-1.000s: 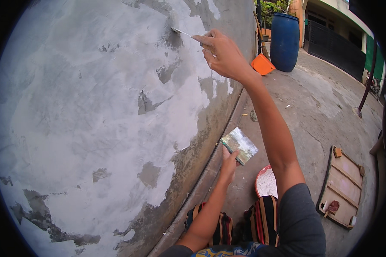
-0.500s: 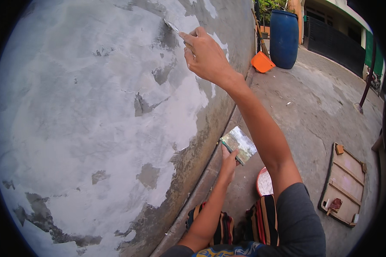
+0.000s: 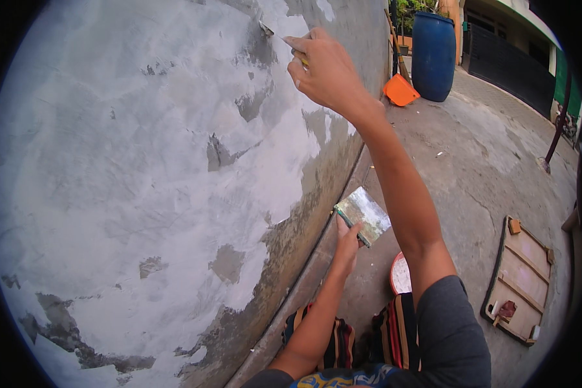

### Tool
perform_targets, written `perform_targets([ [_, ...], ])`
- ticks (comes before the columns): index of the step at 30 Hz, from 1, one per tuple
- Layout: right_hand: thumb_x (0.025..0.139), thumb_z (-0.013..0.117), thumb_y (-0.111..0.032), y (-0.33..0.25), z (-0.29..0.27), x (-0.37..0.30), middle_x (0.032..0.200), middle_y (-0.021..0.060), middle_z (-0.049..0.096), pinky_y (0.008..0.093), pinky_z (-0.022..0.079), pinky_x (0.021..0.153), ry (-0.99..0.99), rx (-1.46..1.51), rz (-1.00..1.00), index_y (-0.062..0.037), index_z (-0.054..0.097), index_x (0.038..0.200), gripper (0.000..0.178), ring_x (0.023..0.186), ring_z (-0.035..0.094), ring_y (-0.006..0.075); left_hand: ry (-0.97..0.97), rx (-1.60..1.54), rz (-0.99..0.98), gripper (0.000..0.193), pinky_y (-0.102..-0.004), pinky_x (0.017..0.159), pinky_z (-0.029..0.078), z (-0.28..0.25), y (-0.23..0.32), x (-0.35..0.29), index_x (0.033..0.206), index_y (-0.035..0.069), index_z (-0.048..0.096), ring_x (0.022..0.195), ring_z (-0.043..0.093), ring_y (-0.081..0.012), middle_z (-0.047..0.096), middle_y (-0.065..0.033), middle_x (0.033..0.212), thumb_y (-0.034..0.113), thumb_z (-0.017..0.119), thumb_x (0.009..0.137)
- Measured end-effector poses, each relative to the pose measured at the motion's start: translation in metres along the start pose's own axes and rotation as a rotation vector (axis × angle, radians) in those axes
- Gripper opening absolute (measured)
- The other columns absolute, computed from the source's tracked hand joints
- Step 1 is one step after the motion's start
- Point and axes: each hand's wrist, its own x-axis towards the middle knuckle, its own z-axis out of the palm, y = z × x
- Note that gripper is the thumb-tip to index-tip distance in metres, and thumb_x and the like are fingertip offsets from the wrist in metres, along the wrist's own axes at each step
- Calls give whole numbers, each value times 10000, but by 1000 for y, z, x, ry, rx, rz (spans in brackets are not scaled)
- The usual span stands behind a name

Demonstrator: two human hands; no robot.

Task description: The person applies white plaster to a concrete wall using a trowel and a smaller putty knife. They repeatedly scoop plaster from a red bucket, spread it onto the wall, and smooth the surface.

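My right hand [image 3: 330, 72] is raised to the upper part of the grey wall [image 3: 317, 139], closed around a putty knife [image 3: 267, 29]. The knife's metal tip is at the wall, beside a bare grey patch; its handle is mostly hidden in my fingers. White filler [image 3: 174, 194] covers much of the wall in uneven smears, with darker patches showing through. Lower down, my left hand [image 3: 348, 244] grips the near edge of a small flat rectangular board [image 3: 366, 215] smeared with whitish paste. The board is held face up, away from the wall.
A red-rimmed tub of white paste [image 3: 401, 275] stands on the concrete floor by my knees. At right lies a wooden-framed panel [image 3: 520, 278] with small items on it. Farther off are an orange dustpan [image 3: 401, 90], a broom [image 3: 401, 61], a blue drum [image 3: 433, 58] and a dark gate [image 3: 507, 61].
My right hand has shifted a little to the right and up with the putty knife along the wall. My left hand and the board have barely moved. The view has shifted slightly.
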Motion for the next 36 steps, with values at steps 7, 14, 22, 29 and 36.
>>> perform_targets([
  [7, 832, 579, -105, 7, -45, -137, 859, 102, 552, 320, 430, 721, -246, 339, 64, -27, 617, 1254, 430, 776, 522, 181, 114, -66, 171, 735, -338, 1074, 323, -23, 12, 9, 1537, 49, 17, 1278, 424, -251, 355, -167, 1462, 85, 477, 966],
  [14, 904, 601, -150, 73, -62, -269, 985, 38, 599, 262, 430, 707, -472, 899, 823, -34, 607, 1273, 387, 784, 531, 118, 230, 230, 380, 744, -387, 1096, 281, -18, 21, 4, 1526, 62, 9, 1318, 377, -313, 283, -249, 1493, 22, 455, 932],
  [22, 947, 585, -158, 85, -45, -298, 1053, 63, 627, 256, 484, 774, -16, 1205, 1012, 12, 460, 1391, 491, 888, 578, 103, -3, 871, 238, 370, -334, 886, 444, -8, 9, -1, 1281, 58, 561, 987, 614, -205, 637, -161, 1150, 65, 437, 933],
  [29, 932, 569, -13, 76, -2, -283, 1129, 109, 578, 269, 494, 854, -7, 766, 616, -3, 409, 1429, 521, 1016, 592, 141, -63, 325, 123, 412, -267, 953, 406, 8, -18, 11, 1298, -52, 531, 1122, 537, -128, 590, -98, 1232, 204, 433, 990],
  [36, 887, 594, 62, 79, 4, -273, 1110, 121, 525, 267, 519, 849, 111, 846, 703, -60, 266, 1501, 707, 1009, 639, 195, -70, 148, 85, 468, -282, 990, 383, 3, -20, 16, 1348, -37, 481, 1156, 515, -139, 572, -68, 1252, 294, 449, 1018],
])
